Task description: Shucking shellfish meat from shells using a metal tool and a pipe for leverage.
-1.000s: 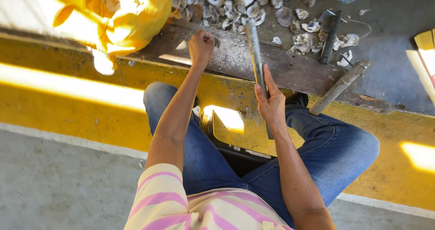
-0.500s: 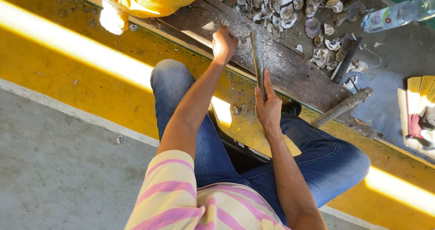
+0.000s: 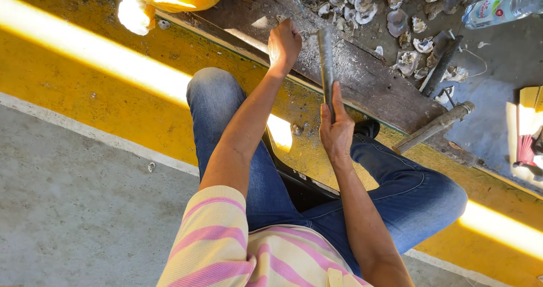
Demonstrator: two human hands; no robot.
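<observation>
Moved: left hand (image 3: pixel 284 41) sits further up the plank than half a second ago, now beside the bar tip; right hand barely shifted.
Bar: flat metal bar (image 3: pixel 326 61), long axis running from the right hand up toward the far plank edge, tip just beside the left fist.
Right hand (image 3: pixel 335 130): closed round the bar's near end.
Left hand: fisted on something small, cannot tell what.
Carrier: dark wooden plank (image 3: pixel 373 83).
Beyond: oyster shell pile (image 3: pixel 362 1) at far edge; hammer (image 3: pixel 432 128) off right edge.
</observation>
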